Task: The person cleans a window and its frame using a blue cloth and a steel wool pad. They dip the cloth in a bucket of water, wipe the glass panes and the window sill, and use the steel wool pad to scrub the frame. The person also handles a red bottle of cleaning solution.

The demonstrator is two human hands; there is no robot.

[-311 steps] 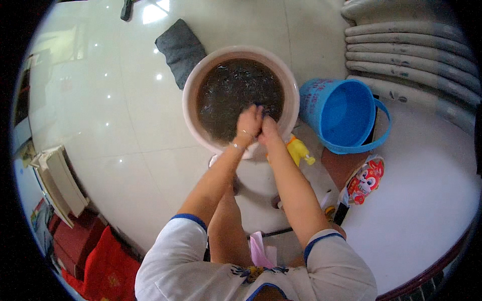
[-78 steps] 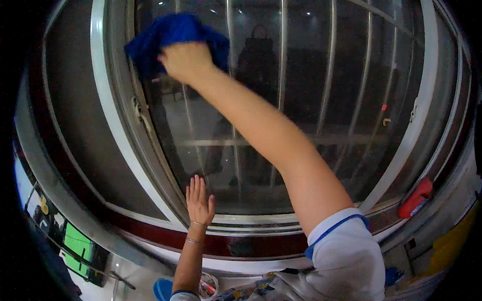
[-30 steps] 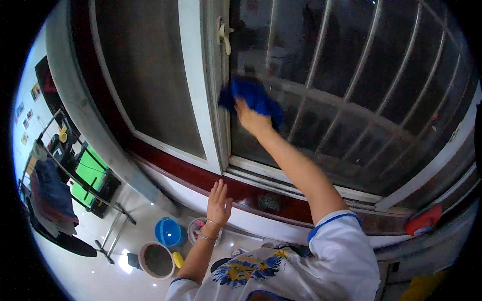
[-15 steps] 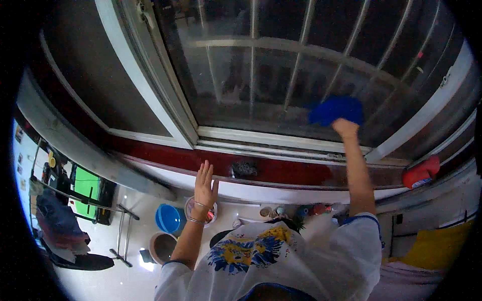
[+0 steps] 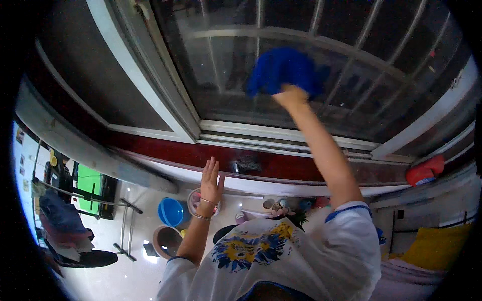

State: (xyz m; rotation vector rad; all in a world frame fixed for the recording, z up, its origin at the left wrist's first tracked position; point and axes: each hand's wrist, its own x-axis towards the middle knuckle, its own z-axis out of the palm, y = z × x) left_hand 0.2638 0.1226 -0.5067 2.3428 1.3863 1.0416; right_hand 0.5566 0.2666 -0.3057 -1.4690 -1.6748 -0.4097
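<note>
My right hand (image 5: pixel 292 96) is closed on a blue cloth (image 5: pixel 286 67) and presses it to the window pane (image 5: pixel 221 70). The cloth spreads out above and around the fingers, which it partly hides. With its fingers stretched out, my left hand (image 5: pixel 211 179) is held near the front edge of the dark red window sill (image 5: pixel 296 168) and holds nothing. Two bangles circle that wrist. A dark, speckled lump (image 5: pixel 247 164) sits on the sill just right of my left hand.
A red bottle (image 5: pixel 425 170) lies at the sill's right end. On the floor stand a blue bucket (image 5: pixel 171 211), a brown pot (image 5: pixel 168 241) and a tub (image 5: pixel 194 198). Clothes (image 5: pixel 63 215) hang on a metal rack at the left. Bars show behind the glass.
My right hand has swept the blue cloth up and to the left across the glass. My left hand stays almost where it was, with its fingers still outstretched.
</note>
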